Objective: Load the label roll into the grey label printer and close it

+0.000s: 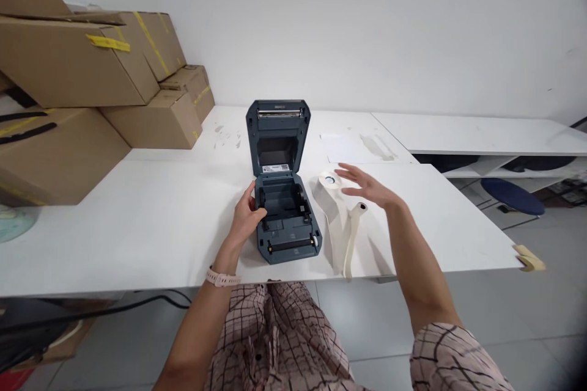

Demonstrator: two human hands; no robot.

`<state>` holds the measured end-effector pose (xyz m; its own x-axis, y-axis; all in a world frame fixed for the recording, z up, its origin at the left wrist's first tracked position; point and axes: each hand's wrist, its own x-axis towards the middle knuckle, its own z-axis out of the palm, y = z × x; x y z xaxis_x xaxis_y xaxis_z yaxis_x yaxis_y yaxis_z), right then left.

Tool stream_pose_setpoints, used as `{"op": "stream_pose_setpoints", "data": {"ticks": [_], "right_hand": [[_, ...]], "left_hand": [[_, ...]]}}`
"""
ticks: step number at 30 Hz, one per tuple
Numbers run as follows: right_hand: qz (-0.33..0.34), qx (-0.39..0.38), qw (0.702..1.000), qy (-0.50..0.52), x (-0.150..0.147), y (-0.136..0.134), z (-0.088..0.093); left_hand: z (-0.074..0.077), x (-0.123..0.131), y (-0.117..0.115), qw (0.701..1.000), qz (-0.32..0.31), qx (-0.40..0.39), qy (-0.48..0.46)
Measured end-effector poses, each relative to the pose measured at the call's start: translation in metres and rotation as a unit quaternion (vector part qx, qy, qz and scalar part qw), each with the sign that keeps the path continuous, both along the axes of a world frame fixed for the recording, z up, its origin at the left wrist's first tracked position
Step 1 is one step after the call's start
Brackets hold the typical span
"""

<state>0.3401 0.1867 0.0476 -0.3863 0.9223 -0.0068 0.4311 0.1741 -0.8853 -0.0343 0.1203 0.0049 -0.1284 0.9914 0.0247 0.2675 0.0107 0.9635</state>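
"On the table (174, 226)?"
"One open printer (283, 198); right of it, one larger roll (327, 188), one smaller roll (356, 215)."
"Hands?"
"Two: left hand (246, 217) grips the printer's side; right hand (367, 187), fingers wide, near the larger roll."

The text of the sticker (275, 168) on the label printer (280, 198) is too small to be read. Most fingers of the left hand (246, 217) are hidden by the hand itself. A translucent object (16, 223), cut off by the left edge, cannot be identified; the right sleeve (454, 357) is cut by the bottom edge. Dark items (541, 163) on the shelf (483, 169) cannot be made out.
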Motion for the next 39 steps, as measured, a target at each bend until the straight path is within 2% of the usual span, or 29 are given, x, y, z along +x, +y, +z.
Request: {"op": "stream_pose_setpoints", "data": {"ticks": [2, 5, 9, 11, 13, 16, 18, 20, 22, 24, 26, 29, 32, 37, 39], "right_hand": [[-0.005, -0.018, 0.999, 0.051, 0.026, -0.021, 0.002], [-0.026, -0.062, 0.993, 0.096, 0.05, -0.05, -0.02], [-0.062, -0.103, 0.988, 0.102, 0.043, -0.067, -0.059], [-0.076, -0.092, 0.986, 0.12, 0.031, -0.067, -0.061], [-0.042, -0.058, 0.984, 0.165, 0.017, -0.066, -0.045], [0.114, 0.012, 0.974, 0.198, -0.016, -0.064, 0.003], [0.231, 0.055, 0.963, 0.124, -0.051, -0.059, 0.034], [0.286, 0.105, 0.953, -0.011, -0.092, -0.051, 0.052], [0.285, 0.162, 0.936, -0.126, -0.13, -0.04, 0.052], [0.292, 0.192, 0.916, -0.197, -0.156, -0.032, 0.039], [0.298, 0.209, 0.906, -0.218, -0.168, -0.03, 0.023], [0.262, 0.268, 0.907, -0.193, -0.164, -0.044, 0.008], [0.204, 0.33, 0.904, -0.18, -0.153, -0.072, 0.004], [0.126, 0.363, 0.908, -0.166, -0.147, -0.119, -0.003], [0.101, 0.377, 0.906, -0.164, -0.147, -0.131, -0.008]], "left_hand": [[-0.001, 0.0, 0.001, 1.0, 0.001, 0.005, 0.0], [-0.001, 0.0, 0.003, 1.0, -0.001, 0.01, -0.002], [0.001, 0.0, 0.004, 1.0, -0.012, 0.002, -0.012], [0.002, -0.002, 0.004, 1.0, -0.026, -0.002, -0.016], [0.001, -0.003, 0.005, 0.999, -0.038, -0.003, -0.009], [-0.001, -0.005, 0.006, 0.999, -0.041, -0.003, 0.008], [-0.002, -0.005, 0.006, 0.999, -0.036, 0.004, 0.009], [-0.001, -0.004, 0.005, 0.999, -0.033, 0.011, 0.002], [0.0, -0.002, 0.004, 1.0, -0.027, 0.011, -0.005], [0.0, -0.001, 0.003, 1.0, -0.026, 0.006, -0.009], [0.0, -0.001, 0.003, 1.0, -0.026, 0.004, -0.013], [-0.001, 0.0, 0.003, 0.999, -0.026, 0.008, -0.02], [-0.003, 0.001, 0.001, 0.999, -0.025, 0.007, -0.031], [-0.008, 0.007, -0.01, 0.997, 0.035, -0.019, -0.06], [-0.008, 0.009, -0.014, 0.995, 0.026, -0.025, -0.098]]}}
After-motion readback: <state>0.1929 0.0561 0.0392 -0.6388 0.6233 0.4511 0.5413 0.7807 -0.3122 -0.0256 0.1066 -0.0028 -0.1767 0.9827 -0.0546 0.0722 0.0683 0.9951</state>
